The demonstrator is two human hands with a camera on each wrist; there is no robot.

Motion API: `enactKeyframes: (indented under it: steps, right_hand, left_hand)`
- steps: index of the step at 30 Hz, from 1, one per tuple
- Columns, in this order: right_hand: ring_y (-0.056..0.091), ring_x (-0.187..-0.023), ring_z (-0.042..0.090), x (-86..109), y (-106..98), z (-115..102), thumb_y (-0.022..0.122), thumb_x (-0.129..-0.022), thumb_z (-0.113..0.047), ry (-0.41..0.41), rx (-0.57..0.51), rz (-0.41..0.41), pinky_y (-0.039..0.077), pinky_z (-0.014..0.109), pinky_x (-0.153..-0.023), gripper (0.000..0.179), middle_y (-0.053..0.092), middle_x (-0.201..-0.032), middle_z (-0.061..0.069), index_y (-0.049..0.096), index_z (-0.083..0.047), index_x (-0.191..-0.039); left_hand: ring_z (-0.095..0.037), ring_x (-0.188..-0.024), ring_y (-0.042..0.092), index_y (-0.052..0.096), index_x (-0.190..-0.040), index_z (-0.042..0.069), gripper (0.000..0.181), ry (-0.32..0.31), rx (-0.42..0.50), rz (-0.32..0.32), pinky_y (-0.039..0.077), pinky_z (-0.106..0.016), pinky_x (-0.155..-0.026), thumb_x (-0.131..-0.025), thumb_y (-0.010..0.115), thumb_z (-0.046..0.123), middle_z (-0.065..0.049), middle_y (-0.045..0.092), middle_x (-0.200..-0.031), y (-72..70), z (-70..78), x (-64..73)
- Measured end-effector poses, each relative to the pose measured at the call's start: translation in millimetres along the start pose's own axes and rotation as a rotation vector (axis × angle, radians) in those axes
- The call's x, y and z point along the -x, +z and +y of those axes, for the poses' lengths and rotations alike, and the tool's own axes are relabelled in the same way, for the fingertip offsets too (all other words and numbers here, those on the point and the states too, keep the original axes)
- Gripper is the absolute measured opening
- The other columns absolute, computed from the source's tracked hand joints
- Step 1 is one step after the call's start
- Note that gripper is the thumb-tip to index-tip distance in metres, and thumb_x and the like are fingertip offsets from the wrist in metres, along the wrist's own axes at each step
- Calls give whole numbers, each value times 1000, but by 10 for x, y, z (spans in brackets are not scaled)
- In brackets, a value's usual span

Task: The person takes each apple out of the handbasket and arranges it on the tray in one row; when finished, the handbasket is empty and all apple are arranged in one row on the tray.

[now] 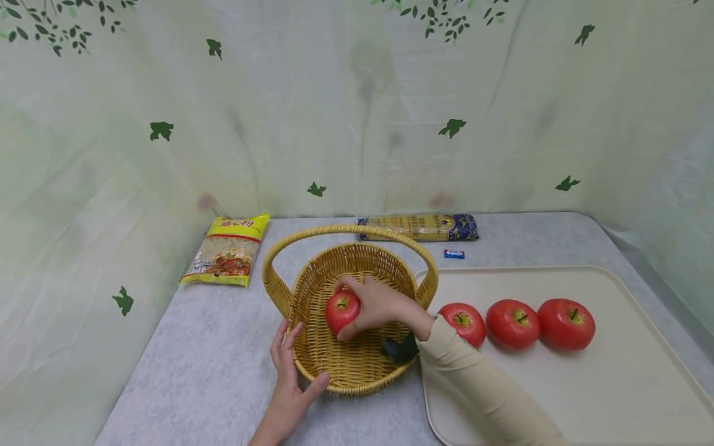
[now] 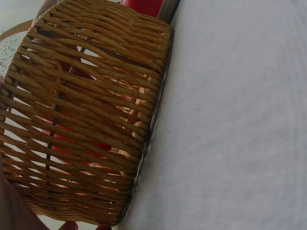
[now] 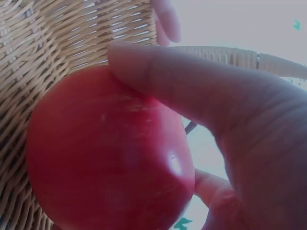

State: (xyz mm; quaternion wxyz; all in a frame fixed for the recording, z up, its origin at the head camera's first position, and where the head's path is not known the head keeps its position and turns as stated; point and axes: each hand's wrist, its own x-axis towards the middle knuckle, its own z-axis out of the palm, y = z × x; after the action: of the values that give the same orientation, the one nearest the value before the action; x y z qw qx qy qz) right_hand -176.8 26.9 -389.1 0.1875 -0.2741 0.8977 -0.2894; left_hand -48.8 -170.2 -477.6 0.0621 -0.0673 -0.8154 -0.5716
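The right hand (image 1: 379, 305) is gripping a red apple (image 1: 342, 310) inside the wicker basket (image 1: 357, 365), fingers curled round it, apparently lowering it in. The left hand (image 1: 290, 378) is steadying the basket's near rim, fingers fairly straight against the weave. Next, likely, letting go and reaching right for the three apples (image 1: 513, 323) on the tray (image 1: 613, 384). The yellow packet (image 1: 229, 257) on the bench (image 1: 212, 371) is bearing writing too small to read.

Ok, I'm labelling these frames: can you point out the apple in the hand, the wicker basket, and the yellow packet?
apple (image 1: 341, 310): head view, its red top beside the stem.
wicker basket (image 1: 357, 367): head view, its woven floor near the front rim.
yellow packet (image 1: 229, 257): head view, its printed front.
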Motion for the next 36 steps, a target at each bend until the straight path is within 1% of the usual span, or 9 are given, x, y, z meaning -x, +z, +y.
enactKeyframes:
  steps: [6,10,15,18,23,26,31,33,36]
  right_hand:
    - [55,-94,25,75,-60,1,83,-63,-52,-4,-34,34,50,39,-71,76,47,-114,8,46,-32,-126]
    - [55,-95,23,113,-64,18,83,-63,-50,-30,-74,60,50,39,-72,74,46,-116,8,46,-32,-125]
    - [54,-97,21,179,-62,28,83,-65,-49,-61,-109,98,50,37,-73,75,45,-117,6,45,-32,-127]
    - [55,-95,20,237,-70,15,83,-65,-50,-80,-100,142,50,36,-73,76,45,-116,4,45,-33,-128]
    - [56,-90,15,360,-90,-19,80,-64,-56,-118,-69,222,49,33,-70,75,46,-112,-2,46,-37,-129]
    - [55,-88,12,452,-103,-42,77,-64,-61,-131,-67,268,49,31,-70,75,45,-111,-7,46,-41,-129]
    - [54,-89,9,624,-107,-66,74,-64,-67,-157,-60,356,48,32,-71,73,43,-113,-12,45,-46,-128]
    - [53,-90,8,694,-108,-70,73,-65,-67,-171,-65,387,48,32,-71,73,43,-113,-13,45,-47,-129]
    - [52,-93,9,801,-120,-75,76,-67,-62,-195,-105,426,49,34,-73,73,43,-113,-12,45,-46,-130]
  left_hand:
    - [-33,-136,-6,15,-151,20,85,-10,2,2,11,-70,-97,-85,69,13,4,-13,-151,6,-29,-3]
    - [-34,-136,-5,15,-151,20,85,-17,2,4,11,-71,-97,-85,68,13,2,-12,-151,13,-37,-7]
    - [-33,-136,-6,14,-151,22,85,-46,11,0,11,-70,-98,-86,68,14,5,-13,-150,28,-26,-6]
    - [-32,-136,-6,13,-151,21,85,-43,11,1,11,-69,-98,-86,68,14,6,-13,-150,32,-29,-9]
    - [-33,-136,-6,14,-150,20,84,-21,-4,4,11,-71,-97,-86,68,13,3,-13,-151,20,-29,-16]
    - [-33,-136,-6,14,-150,21,84,-20,-2,2,11,-71,-97,-86,68,13,3,-13,-151,16,-18,-14]
    - [-33,-136,-6,15,-150,22,84,-13,2,-2,12,-70,-97,-86,68,12,3,-13,-151,13,0,-12]
    - [-34,-136,-6,14,-150,22,84,-11,3,-4,12,-70,-96,-86,67,12,2,-14,-151,12,-1,-15]
    - [-35,-136,-6,13,-150,23,83,-19,8,-10,12,-71,-96,-87,67,13,3,-15,-151,13,-4,-19]
